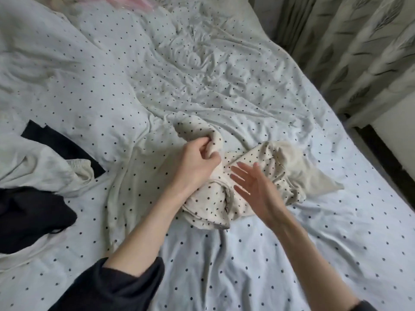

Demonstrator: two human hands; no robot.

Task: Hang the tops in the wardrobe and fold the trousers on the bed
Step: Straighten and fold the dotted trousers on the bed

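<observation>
Two hands | left hand pinches cream spotted garment | right hand flat, fingers spread

Bare dotted sheet on the bed lies open near the person and to the right of the crumpled cream dotted garment, and more wrinkled sheet lies open beyond it. To the left, a black garment, a white garment and a heaped duvet crowd the bed. Curtains hang close along the right edge.
</observation>
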